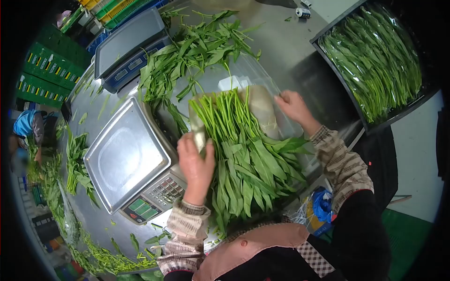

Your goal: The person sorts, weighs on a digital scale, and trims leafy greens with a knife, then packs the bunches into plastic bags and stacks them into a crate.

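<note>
A bunch of leafy green vegetables [253, 164], with long stems pointing away from me, lies on a brownish sheet [262, 105] over clear plastic [255, 65]. My left hand [194, 161] is at the left side of the stems, its thumb and fingers closed around the sheet's pale, folded edge [200, 139]. On the other side, my right hand [295, 110] is closed in a pinch on the edge of the clear plastic, apart from the stems. Loose greens [197, 56] are heaped beyond the bunch.
A weighing scale [129, 157] stands close to my left hand, with a second scale [131, 44] behind it. At the right is a black crate [363, 112] of bagged greens [375, 61]. Trimmed stems litter the metal table [93, 206]. Another person [30, 126] is at far left.
</note>
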`<state>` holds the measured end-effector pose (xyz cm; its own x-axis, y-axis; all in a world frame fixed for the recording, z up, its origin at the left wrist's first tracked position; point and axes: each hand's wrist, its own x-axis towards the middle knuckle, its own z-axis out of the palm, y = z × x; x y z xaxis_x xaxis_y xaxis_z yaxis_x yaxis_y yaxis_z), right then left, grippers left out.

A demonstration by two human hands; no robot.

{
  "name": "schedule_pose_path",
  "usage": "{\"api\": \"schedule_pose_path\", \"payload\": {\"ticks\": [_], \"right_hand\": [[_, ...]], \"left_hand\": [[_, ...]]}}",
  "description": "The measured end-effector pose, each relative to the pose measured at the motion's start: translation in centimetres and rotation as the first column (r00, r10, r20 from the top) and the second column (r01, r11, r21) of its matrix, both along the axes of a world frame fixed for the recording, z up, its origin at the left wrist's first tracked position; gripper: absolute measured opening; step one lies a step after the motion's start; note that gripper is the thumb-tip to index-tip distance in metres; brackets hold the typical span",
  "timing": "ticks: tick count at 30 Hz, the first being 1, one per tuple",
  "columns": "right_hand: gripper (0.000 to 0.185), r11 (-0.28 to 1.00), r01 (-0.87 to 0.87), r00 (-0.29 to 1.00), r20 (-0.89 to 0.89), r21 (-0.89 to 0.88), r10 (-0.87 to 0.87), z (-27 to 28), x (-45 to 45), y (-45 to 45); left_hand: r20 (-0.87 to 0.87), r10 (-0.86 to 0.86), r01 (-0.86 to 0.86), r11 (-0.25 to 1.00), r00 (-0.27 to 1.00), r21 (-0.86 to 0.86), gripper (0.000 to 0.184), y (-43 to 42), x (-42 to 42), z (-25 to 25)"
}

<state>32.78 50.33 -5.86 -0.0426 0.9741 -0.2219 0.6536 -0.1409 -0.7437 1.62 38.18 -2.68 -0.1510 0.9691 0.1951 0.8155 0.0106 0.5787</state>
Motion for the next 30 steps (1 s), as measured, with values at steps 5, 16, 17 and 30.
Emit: {"api": "schedule_pose_path", "payload": {"ticks": [5,16,17,30], "right_hand": [[0.043,0.847,-0.274,0.798,-0.6,-0.456,-0.065,-1.3,0.0,-3.3],[0.074,0.997,-0.036,0.866,-0.501,-0.075,-0.007,-0.5,-10.3,-9.7],[0.077,0.996,-0.05,0.891,-0.454,-0.08,0.008,0.6,-10.6,-9.6],[0.106,0.996,-0.024,1.0,-0.007,0.087,0.024,15.3,1.7,-19.9]], "left_hand": [[0.388,0.151,0.051,0.885,0.909,-0.463,0.063,0.8,-3.6,-3.2],[0.856,-0.029,0.428,0.875,0.516,-0.228,0.095,-3.2,1.4,-2.0],[0.845,-0.057,0.424,0.882,0.531,-0.207,0.093,-2.7,2.0,-1.6],[-0.12,-0.583,0.582,0.812,0.803,-0.048,0.062,-10.3,3.3,-2.7]]}}
